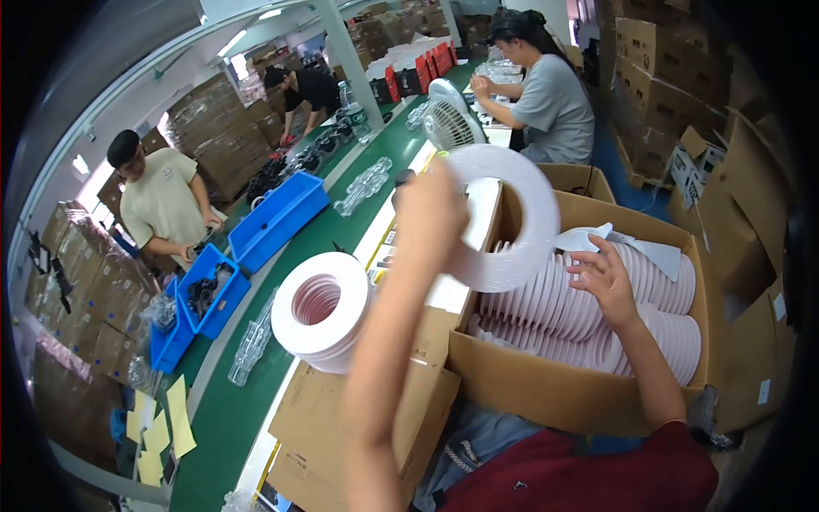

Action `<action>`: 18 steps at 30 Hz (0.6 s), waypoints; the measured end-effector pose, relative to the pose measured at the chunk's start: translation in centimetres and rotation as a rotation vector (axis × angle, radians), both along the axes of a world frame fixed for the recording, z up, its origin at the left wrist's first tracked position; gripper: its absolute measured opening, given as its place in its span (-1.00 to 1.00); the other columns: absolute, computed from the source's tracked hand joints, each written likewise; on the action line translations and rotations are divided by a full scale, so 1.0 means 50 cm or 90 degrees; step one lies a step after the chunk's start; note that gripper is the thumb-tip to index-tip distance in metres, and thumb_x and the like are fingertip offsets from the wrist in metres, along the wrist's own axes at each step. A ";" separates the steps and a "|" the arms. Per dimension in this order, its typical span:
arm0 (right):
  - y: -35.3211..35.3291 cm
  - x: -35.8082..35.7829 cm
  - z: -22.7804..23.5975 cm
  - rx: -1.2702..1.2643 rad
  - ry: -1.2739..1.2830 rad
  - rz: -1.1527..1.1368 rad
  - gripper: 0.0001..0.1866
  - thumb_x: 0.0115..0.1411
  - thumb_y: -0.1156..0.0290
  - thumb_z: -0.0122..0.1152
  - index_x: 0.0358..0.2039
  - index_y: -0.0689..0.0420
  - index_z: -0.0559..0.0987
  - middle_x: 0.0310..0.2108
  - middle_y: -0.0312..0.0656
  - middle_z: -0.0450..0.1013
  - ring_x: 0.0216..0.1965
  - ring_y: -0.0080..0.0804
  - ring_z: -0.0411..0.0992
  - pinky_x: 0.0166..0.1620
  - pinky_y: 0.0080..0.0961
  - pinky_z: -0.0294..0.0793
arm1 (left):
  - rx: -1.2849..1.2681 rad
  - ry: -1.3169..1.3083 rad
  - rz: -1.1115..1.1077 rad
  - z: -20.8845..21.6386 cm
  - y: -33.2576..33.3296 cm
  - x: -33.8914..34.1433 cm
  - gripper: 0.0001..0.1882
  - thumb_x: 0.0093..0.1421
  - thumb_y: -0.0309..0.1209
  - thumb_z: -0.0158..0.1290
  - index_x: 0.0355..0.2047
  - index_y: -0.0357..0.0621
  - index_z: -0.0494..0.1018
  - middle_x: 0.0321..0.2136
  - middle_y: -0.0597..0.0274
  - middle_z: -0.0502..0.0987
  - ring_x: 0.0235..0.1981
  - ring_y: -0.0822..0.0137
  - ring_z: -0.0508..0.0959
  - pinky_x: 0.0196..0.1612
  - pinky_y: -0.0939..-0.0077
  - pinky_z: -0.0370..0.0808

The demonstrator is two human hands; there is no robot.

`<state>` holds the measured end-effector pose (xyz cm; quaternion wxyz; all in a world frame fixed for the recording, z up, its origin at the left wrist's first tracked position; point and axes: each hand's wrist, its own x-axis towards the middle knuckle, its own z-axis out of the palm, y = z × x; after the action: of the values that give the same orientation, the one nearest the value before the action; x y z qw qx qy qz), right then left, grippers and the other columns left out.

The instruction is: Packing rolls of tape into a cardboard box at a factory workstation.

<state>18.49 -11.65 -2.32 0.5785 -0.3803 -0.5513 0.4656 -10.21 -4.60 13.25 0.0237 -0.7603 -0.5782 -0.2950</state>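
Observation:
My left hand (431,218) is closed on the edge of a flat white ring (539,200) with a wide round hole, raised between the bench and the carton. My right hand (606,286) is open, fingers spread and bent, over the right part of an open cardboard box (546,397). Rows of similar white rings (546,299) stand on edge inside that box, and a loose white sheet (657,254) lies across some of them. Left of my left forearm, a stack of white rings (322,311) lies flat on a piece of cardboard (328,410).
A green conveyor belt (281,273) carries clear plastic pieces (365,186). Blue bins (277,220) line its far side. A white fan (452,124) stands ahead. A seated person (554,107) works at the right; others stand across the belt. Cardboard flaps (751,213) rise at the far right.

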 end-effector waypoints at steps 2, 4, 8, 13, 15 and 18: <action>-0.007 0.014 0.004 0.012 -0.012 -0.002 -0.39 0.19 0.51 0.16 0.25 0.19 0.23 0.04 -0.08 0.41 -0.01 -0.30 0.45 -0.01 -0.37 0.53 | -0.038 0.024 0.128 0.059 -0.042 -0.098 -0.67 0.00 -0.49 0.04 -0.23 -0.43 0.36 -0.35 -0.35 0.56 -0.29 -0.24 0.60 -0.17 0.05 0.55; -0.010 0.041 0.000 0.023 -0.089 0.001 -0.53 0.15 0.55 0.16 0.10 0.23 0.38 -0.01 -0.10 0.45 -0.01 -0.32 0.44 -0.02 -0.37 0.54 | -0.089 0.077 0.186 0.074 -0.050 -0.231 -0.60 -0.03 -0.43 0.04 -0.18 -0.43 0.37 -0.31 -0.40 0.55 -0.22 -0.26 0.58 -0.10 0.04 0.51; -0.014 0.057 0.017 0.059 -0.182 -0.088 -0.74 0.12 0.62 0.13 -0.14 0.24 0.55 -0.04 -0.11 0.49 0.03 -0.35 0.43 0.04 -0.42 0.48 | -0.227 0.168 0.306 0.046 -0.085 -0.426 -0.49 -0.06 -0.32 0.11 -0.11 -0.40 0.42 -0.17 -0.36 0.54 -0.08 -0.19 0.56 0.00 0.17 0.48; -0.023 0.109 0.038 0.046 -0.278 -0.147 -0.76 0.13 0.58 0.17 -0.15 0.25 0.57 -0.05 -0.16 0.51 0.03 -0.40 0.43 0.10 -0.40 0.42 | -0.429 0.115 0.306 -0.073 -0.034 -0.581 -0.18 -0.18 -0.08 0.33 0.00 -0.46 0.42 -0.09 -0.21 0.55 -0.10 0.04 0.58 -0.05 0.24 0.50; -0.036 0.132 0.053 0.074 -0.281 -0.173 -0.77 0.13 0.54 0.20 -0.17 0.27 0.59 -0.10 -0.17 0.53 -0.02 -0.43 0.45 0.05 -0.45 0.43 | -0.495 0.004 0.149 -0.095 -0.045 -0.616 -0.48 -0.06 -0.25 0.31 -0.16 -0.40 0.55 -0.36 0.05 0.63 -0.39 0.26 0.62 -0.33 0.35 0.55; -0.037 0.217 0.040 0.111 -0.321 -0.198 -0.78 0.16 0.41 0.28 -0.22 0.27 0.63 -0.16 -0.16 0.57 -0.06 -0.47 0.47 0.00 -0.51 0.43 | -0.270 0.138 0.292 -0.129 -0.015 -0.648 -0.23 -0.06 -0.27 0.36 0.10 -0.47 0.35 -0.12 -0.14 0.58 -0.08 0.11 0.59 0.01 0.30 0.51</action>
<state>29.35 -13.48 -0.34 0.5182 -0.5127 -0.6505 0.2132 -42.59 -5.33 6.79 -0.0079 -0.6253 -0.7770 -0.0726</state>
